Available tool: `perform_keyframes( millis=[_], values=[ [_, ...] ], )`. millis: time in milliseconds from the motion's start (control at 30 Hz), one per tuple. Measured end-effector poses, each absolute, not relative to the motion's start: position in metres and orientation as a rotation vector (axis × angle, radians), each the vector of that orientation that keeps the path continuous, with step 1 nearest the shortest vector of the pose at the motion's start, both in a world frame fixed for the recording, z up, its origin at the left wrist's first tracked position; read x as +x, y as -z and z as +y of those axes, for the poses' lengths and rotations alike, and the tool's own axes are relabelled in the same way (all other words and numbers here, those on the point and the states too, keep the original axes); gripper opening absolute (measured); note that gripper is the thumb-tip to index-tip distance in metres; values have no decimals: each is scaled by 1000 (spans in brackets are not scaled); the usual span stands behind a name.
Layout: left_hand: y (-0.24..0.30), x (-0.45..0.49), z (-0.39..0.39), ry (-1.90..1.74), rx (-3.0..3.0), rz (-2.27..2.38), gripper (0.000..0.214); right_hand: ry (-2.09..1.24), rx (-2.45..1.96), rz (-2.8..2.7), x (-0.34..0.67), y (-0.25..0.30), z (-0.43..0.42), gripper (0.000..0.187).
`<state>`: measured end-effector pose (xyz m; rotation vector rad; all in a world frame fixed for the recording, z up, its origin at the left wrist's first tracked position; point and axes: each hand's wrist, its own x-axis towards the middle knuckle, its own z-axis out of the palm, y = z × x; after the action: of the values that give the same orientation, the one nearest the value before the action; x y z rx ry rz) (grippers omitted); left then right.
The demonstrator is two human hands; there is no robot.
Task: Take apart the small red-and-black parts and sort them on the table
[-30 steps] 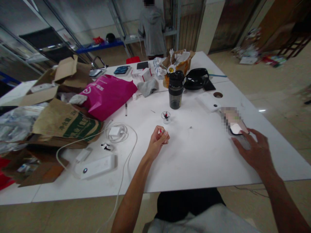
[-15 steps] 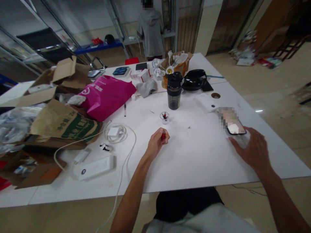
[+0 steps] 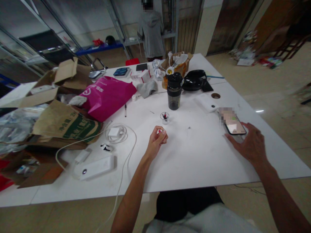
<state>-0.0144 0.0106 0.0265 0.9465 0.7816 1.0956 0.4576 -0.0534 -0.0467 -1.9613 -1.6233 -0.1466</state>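
My left hand [image 3: 158,138] is closed above the table, thumb pressed against the fingers. A small red piece [image 3: 159,131] shows between them; most of it is hidden, so its kind is unclear. Just beyond this hand stands a small clear cup [image 3: 165,118] with red and black bits inside. Over on the right, my right hand [image 3: 252,142] has its thumb and fingers spread around the near end of a phone [image 3: 235,124] with a lit screen. Whether the fingertips touch the phone, I cannot tell.
A dark bottle [image 3: 174,94] stands behind the cup. To the left are a coiled white cable [image 3: 116,133], a white power bank [image 3: 97,167], a pink bag [image 3: 108,95] and cardboard boxes [image 3: 29,171]. A person in grey [image 3: 152,34] stands beyond the table.
My left hand has turned slightly and drawn its fingers further over the red piece, which shows less now. My right hand has shifted a little leftward and up beside the phone.
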Motion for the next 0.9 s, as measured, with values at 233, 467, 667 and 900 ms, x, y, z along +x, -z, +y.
perform_keyframes(
  millis=[233,467,667,900],
  values=[
    [-24,-13,11,-1074,1053,835,55,204,-1932,-1685,455,45,-56,101],
    [-17,-15,13,-1137,1091,939,53,374,-1859,-1774,455,44,-69,56],
    [-16,-18,15,-1248,1066,1058,49,450,-1829,-1800,458,50,-76,49],
    [-18,-20,16,-1270,1020,1123,45,532,-1809,-1830,464,57,-73,47]
  ],
)
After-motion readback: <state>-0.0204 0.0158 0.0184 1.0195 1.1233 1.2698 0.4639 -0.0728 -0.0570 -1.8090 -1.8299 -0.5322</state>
